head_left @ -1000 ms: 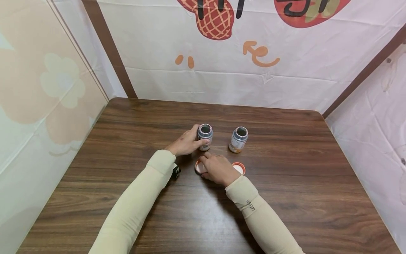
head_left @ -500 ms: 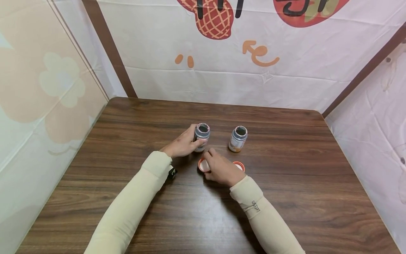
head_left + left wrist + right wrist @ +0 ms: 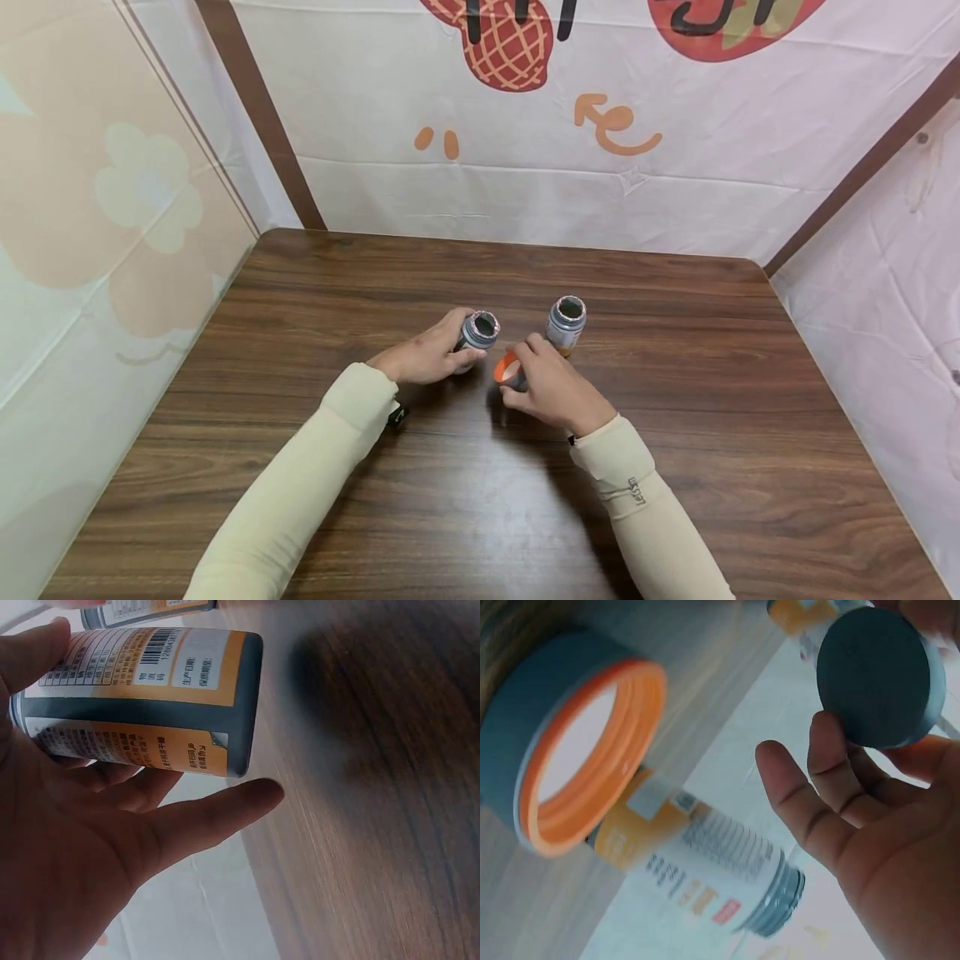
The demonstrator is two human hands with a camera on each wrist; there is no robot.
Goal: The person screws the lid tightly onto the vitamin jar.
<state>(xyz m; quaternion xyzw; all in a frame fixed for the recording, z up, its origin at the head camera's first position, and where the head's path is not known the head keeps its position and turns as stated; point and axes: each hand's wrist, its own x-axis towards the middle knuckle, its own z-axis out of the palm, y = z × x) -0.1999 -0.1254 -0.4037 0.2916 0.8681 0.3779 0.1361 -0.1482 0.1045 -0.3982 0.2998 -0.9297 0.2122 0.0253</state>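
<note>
In the head view my left hand point(image 3: 431, 352) grips a small dark grey bottle point(image 3: 475, 340) with an orange and white label. Its mouth is uncovered and leans a little toward the right hand. The left wrist view shows the bottle's label and base point(image 3: 240, 697) above the wood. My right hand point(image 3: 558, 387) pinches a dark grey screw cap point(image 3: 510, 369) by its edge, its orange inside facing the bottle. The cap's flat top point(image 3: 877, 679) shows in the right wrist view. A second uncapped bottle point(image 3: 564, 327) stands upright just beyond the right hand.
Another grey cap with an orange lining point(image 3: 592, 757) lies inside-up on the table, hidden behind the right hand in the head view. The wooden table point(image 3: 480, 500) is bordered by printed cloth hangings point(image 3: 375, 192) at the back and sides.
The right hand has lifted the cap off the table and turned its inside toward the left. The left hand has drawn its bottle nearer the person and tilted it.
</note>
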